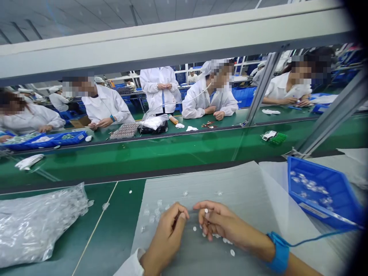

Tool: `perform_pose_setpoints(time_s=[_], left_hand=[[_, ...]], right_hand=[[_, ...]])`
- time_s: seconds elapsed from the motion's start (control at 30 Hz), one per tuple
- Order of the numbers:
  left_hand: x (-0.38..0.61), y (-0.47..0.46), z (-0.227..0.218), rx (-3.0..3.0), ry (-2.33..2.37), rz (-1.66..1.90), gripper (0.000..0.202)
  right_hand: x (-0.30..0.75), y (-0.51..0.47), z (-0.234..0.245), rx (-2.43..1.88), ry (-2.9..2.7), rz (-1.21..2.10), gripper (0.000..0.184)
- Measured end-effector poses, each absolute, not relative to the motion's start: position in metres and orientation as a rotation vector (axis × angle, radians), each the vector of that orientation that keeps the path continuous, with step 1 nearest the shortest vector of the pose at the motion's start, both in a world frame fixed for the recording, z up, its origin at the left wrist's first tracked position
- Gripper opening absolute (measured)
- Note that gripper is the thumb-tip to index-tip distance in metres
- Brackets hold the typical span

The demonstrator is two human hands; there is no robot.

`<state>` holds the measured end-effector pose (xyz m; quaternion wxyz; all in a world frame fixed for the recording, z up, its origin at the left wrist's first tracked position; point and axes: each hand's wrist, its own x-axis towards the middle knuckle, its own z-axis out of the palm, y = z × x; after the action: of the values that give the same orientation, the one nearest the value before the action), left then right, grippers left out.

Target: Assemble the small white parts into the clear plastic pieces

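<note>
My left hand is curled over a grey sheet, thumb and forefinger brought together; whatever they pinch, if anything, is hidden. Facing it, my right hand has its forefinger stretched out and a small white disc at the thumb tip, held against the fingers. More white discs lie scattered beneath and beside the right hand. Several small clear plastic pieces rest on the sheet just beyond my left hand. A blue wrist strap with a cord circles my right wrist.
A large clear bag full of plastic pieces lies at left. At right stands a blue bin holding clear pieces. Beyond runs a green conveyor belt, carrying a green bundle and a white glove. Co-workers sit across it; metal posts rise between.
</note>
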<state>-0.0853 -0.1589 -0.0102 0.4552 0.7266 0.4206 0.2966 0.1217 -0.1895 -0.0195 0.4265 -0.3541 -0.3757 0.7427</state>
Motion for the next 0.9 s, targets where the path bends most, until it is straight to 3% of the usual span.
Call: perform_pose_setpoints(time_s=[0.23, 0.43, 0.57, 0.77, 0.9], left_hand=[[-0.080, -0.161, -0.008, 2.030, 1.018, 0.661, 0.019], [-0.073, -0.168, -0.020, 2.308, 0.888, 0.774, 0.029], [-0.072, -0.169, -0.028, 2.378, 0.829, 0.759, 0.032], [-0.073, -0.166, -0.024, 2.193, 0.933, 0.703, 0.019], [-0.074, -0.159, -0.018, 1.922, 1.203, 0.672, 0.029]], right_hand=[[0.125, -0.189, -0.012, -0.832, -0.513, 1.941, 0.030], [0.122, -0.196, -0.008, -0.807, -0.379, 1.982, 0.039], [0.116, -0.199, -0.007, -0.809, -0.419, 1.991, 0.038], [0.111, -0.201, -0.005, -0.653, -0.789, 2.020, 0.029], [0.110, -0.200, -0.018, -0.906, -0.956, 1.843, 0.035]])
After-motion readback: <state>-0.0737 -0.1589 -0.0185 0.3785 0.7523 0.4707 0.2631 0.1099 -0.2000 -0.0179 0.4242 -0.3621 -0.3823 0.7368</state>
